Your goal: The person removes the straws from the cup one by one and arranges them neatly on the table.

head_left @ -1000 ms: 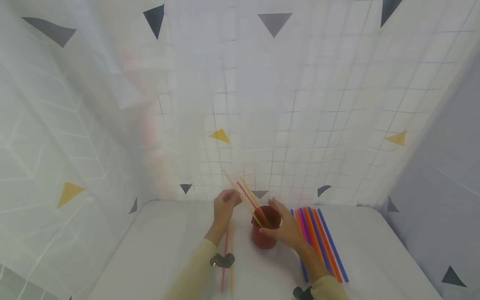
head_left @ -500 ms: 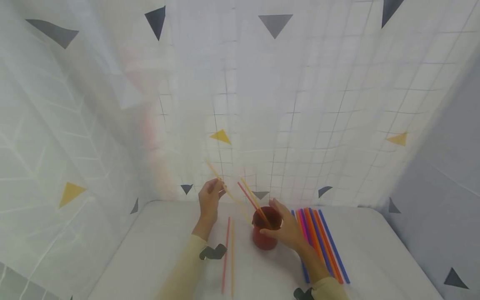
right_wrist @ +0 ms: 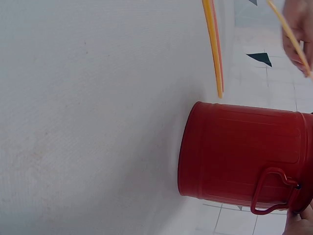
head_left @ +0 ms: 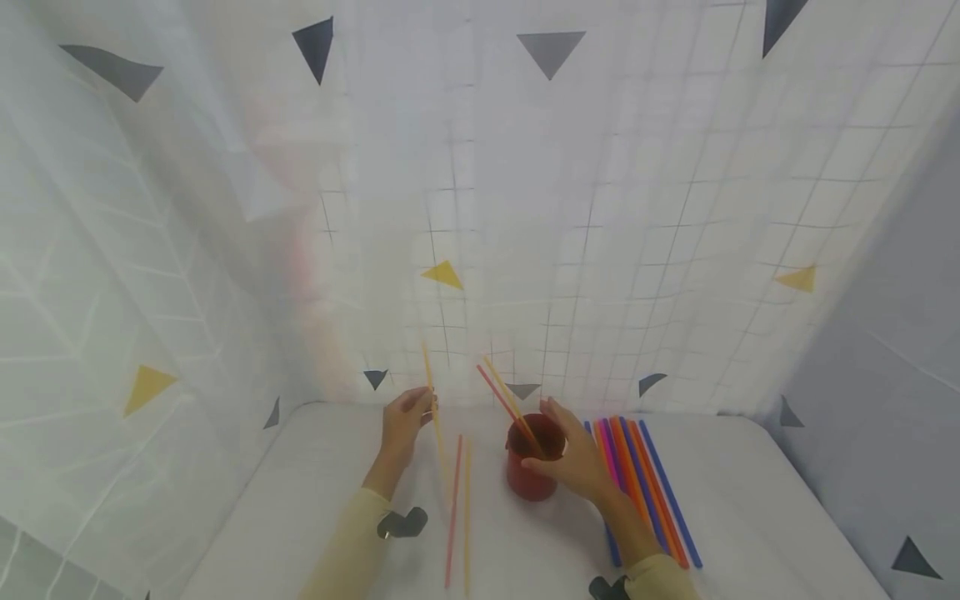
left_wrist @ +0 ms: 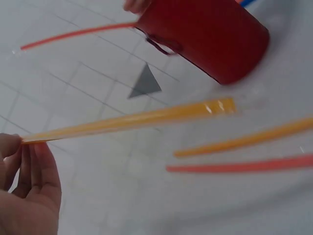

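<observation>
My left hand [head_left: 403, 425] pinches a yellow straw [left_wrist: 146, 119] near one end between thumb and fingers, and the straw slants down above the table. Clear wrapping shows at its far end in the left wrist view. My right hand [head_left: 573, 458] grips the rim of a small red metal bucket [right_wrist: 239, 152] with a wire side handle. Leaning out of the bucket are a red straw [head_left: 495, 392] and a yellow one. A pink-red straw [head_left: 453, 517] and another yellow straw [head_left: 468, 525] lie side by side on the table, left of the bucket.
Right of the bucket, a row of several blue, orange, pink and purple straws [head_left: 652, 492] lies on the white table [head_left: 750, 500], partly behind my right forearm. A patterned white sheet [head_left: 525, 208] hangs along the back and sides.
My left hand has moved left, drawing the yellow straw out of the bucket, and the straw has swung steeper toward the straws on the table. My right hand and the bucket have stayed put.
</observation>
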